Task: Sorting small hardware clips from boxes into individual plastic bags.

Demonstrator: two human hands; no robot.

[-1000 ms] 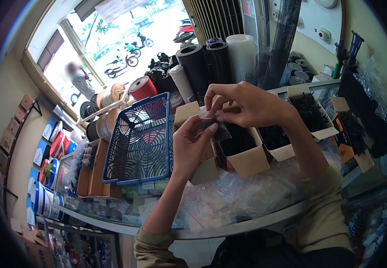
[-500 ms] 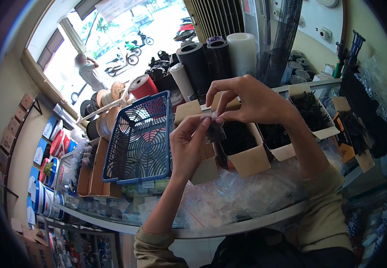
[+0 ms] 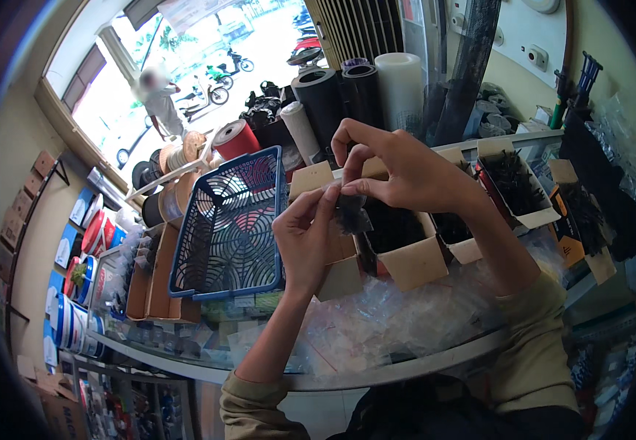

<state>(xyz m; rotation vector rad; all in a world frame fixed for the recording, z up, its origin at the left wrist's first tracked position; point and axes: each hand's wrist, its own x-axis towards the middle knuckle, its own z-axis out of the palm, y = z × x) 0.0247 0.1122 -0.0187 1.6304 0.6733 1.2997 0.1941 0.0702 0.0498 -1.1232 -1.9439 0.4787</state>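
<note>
The left hand (image 3: 303,238) pinches the upper edge of a small clear plastic bag (image 3: 352,216) between thumb and forefinger. The right hand (image 3: 417,174) meets it there, its thumb and a fingertip gripping the same edge from the other side, the forefinger arched above. The bag hangs between the two hands, in front of an open cardboard box (image 3: 410,265) of black parts (image 3: 395,227).

Dark pieces are already inside the bag; whether its mouth is pressed shut all the way across is too small to tell, and the fingers cover most of that edge. A heap of loose clear bags (image 3: 399,315) lies on the glass counter, and further cardboard boxes to the right hold more black pieces, so plenty of both remains at hand.

The counter's metal edge (image 3: 399,380) curves between the person and the heap. Upright flaps surround the bag on the box side, leaving little sideways room low down, while the hands work above flap level. The blue plastic basket (image 3: 226,295) stands just left of the left forearm, its rim raised; whether the two touch cannot be told. Behind the boxes, tall black rolls (image 3: 318,103) and a white roll (image 3: 300,133) limit reach away from the body.
</note>
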